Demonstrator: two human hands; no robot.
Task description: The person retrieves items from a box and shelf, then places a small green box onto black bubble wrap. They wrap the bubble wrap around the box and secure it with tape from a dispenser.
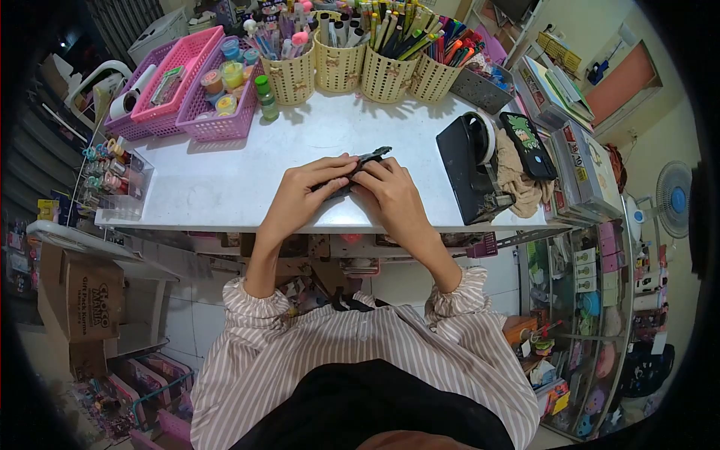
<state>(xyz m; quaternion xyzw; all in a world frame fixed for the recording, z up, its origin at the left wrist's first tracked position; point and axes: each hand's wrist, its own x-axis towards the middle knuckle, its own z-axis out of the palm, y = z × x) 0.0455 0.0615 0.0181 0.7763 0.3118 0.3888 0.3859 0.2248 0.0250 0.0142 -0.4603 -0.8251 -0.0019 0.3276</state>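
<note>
Head view: small dark item, near counter front edge, pinched closed between left hand and right hand; long axis runs left-right, tip protruding toward the back edge.

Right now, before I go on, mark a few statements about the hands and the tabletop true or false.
1. Both hands, left hand and right hand, hold one small dark object over the white table. True.
2. The tape dispenser stands left of the hands. False: it stands to their right, beside the phone.
3. Four cream woven pots of pens line the table's far edge. True.
4. The pink basket sits at the near edge by the wrists. False: it sits at the far left corner.
5. The right hand rests flat on the phone. False: it is on the dark object, apart from the phone.
</note>
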